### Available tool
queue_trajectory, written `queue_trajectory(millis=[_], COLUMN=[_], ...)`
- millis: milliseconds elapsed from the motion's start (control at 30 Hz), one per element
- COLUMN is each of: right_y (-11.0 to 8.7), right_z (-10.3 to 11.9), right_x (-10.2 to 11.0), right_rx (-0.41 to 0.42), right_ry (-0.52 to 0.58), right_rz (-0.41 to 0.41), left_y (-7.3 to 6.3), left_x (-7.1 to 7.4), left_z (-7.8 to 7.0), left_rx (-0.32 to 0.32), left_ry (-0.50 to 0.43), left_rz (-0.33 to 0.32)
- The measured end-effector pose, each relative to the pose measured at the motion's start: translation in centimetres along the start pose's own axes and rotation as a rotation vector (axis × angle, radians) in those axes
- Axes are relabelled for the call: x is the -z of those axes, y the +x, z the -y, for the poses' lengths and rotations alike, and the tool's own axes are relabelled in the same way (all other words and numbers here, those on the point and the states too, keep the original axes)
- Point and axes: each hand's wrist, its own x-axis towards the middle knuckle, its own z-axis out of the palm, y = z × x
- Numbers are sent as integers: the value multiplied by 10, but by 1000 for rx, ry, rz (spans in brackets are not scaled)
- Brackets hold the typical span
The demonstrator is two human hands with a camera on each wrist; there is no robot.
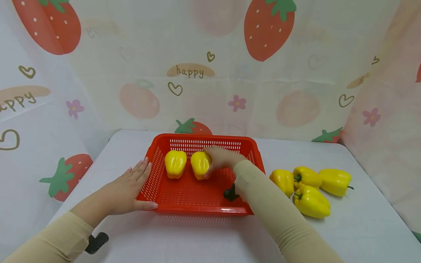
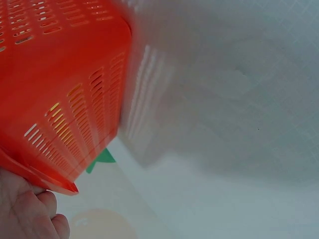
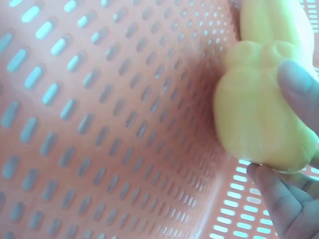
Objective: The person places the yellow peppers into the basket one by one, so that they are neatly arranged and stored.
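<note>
A red perforated basket (image 1: 197, 210) stands on the table, with two yellow bell peppers inside near its back wall. My right hand (image 1: 223, 157) reaches into it and grips the right-hand bell pepper (image 1: 199, 164), thumb on one side and fingers on the other. In the right wrist view the same bell pepper (image 3: 254, 114) is between thumb and fingers, the other one just behind it. The left bell pepper (image 1: 175, 164) lies beside it. My left hand (image 1: 126, 190) rests on the basket's front left corner, fingers straight along the left rim and thumb on the front rim.
Several more yellow bell peppers (image 1: 310, 201) lie grouped on the white table (image 1: 371, 219) right of the basket. A patterned cloth (image 1: 210, 98) rises behind the table and along both sides. Dark wrist-worn pieces (image 1: 97, 243) show at both sleeves.
</note>
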Motion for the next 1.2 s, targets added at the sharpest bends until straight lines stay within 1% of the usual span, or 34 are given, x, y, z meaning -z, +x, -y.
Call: queue_trajectory(millis=[100, 333, 467, 667, 767, 967, 1200], right_y=[-1, 2, 4, 5, 5, 6, 6], right_z=[-2, -5, -4, 0, 0, -5, -8], right_x=[1, 0, -1, -3, -3, -3, 2], right_rx=[-3, 37, 34, 52, 47, 28, 17], right_ry=[5, 29, 9, -19, -4, 95, 82], right_rz=[6, -22, -39, -58, -61, -47, -39], left_y=[0, 1, 1, 1, 1, 1, 0], left_x=[0, -1, -2, -1, -1, -1, -1], left_z=[0, 0, 0, 0, 0, 0, -1], left_rx=[1, 8, 11, 7, 7, 9, 10], left_ry=[0, -6, -8, -10, -7, -2, -7], left_rz=[-3, -3, 0, -2, -1, 1, -4])
